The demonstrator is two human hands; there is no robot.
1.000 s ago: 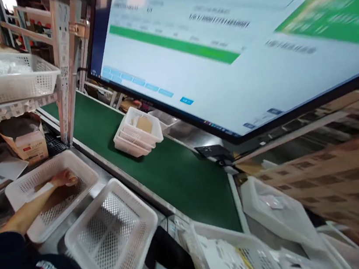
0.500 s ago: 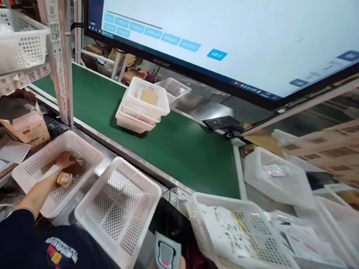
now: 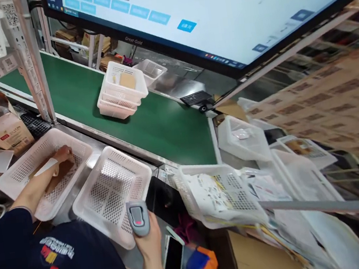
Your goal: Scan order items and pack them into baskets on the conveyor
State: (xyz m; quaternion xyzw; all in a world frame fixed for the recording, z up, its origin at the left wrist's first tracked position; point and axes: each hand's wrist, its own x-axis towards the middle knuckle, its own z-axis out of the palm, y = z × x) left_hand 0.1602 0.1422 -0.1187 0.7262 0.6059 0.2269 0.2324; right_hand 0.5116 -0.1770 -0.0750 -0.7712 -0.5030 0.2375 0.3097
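Scanner (image 3: 138,218) gripped in right hand (image 3: 151,237); left hand (image 3: 63,155) down in basket (image 3: 16,176) by brown cardboard (image 3: 62,176), grip unclear. Hold scanner clear of neighbouring basket (image 3: 136,185).

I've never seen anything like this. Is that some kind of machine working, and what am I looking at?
No machine arms here: these are a person's two bare hands. Every picture comes from one camera worn on that person's head, looking forward and down. The left hand reaches into a white basket, by a flat brown item; I can't tell whether it grips it. The right hand holds a gray handheld device, perhaps a scanner. A second basket stands beside the first. Beyond, a green surface carries stacked baskets. A large screen fills the top.
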